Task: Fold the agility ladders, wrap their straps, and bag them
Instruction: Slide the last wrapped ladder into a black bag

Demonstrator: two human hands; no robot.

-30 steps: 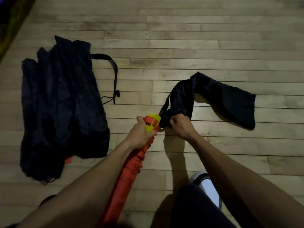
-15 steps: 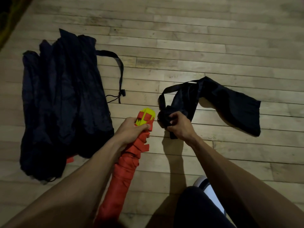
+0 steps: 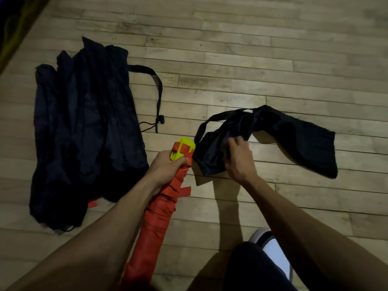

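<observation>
Fingers of left hand [image 3: 168, 166] curl tight round the folded ladder bundle [image 3: 159, 204], just below its yellow end, strap wrapped in red down its length. Right hand [image 3: 237, 158] pinches the mouth of the black bag [image 3: 283, 141], fingers dug into the cloth; can't tell how far they're inside. Bundle tip sits just beside the bag mouth, mid-floor [image 3: 252, 59]; bag's closed end trails twd the floor's right edge. Bigger black bag pile [image 3: 84, 127] lies near the left edge, red scrap showing under it.

Step in hand, prob.: bagging. To do it well: spread the mouth wide w/ right fingers, aim yellow end straight in, keep left grip firm so wrap doesn't slip, then pull the cloth down over the bundle.
</observation>
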